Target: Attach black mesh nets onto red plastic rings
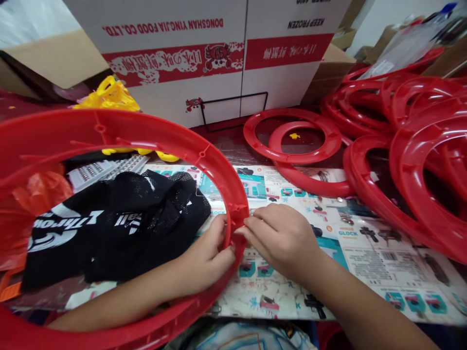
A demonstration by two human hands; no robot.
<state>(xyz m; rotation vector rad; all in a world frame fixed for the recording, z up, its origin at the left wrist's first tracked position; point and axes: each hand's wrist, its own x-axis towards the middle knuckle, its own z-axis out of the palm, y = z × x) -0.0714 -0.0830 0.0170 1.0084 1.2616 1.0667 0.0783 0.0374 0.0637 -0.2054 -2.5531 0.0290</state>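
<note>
A large red plastic ring with ribs and small pegs on its hollow side fills the left half of the view, tilted up towards me. My left hand reaches through its opening, fingers curled around the right part of the band. At the outer edge of that same part, my right hand is closed, its thumb and fingertips pressed against the rim. Whether anything small sits between the right fingertips is hidden. Black mesh cloth with white lettering lies behind the ring, seen through its opening.
More red rings lie on the printed sheet and pile up at the right. A white carton stands at the back. Yellow plastic pieces lie at the back left, and orange plastic film is at the left.
</note>
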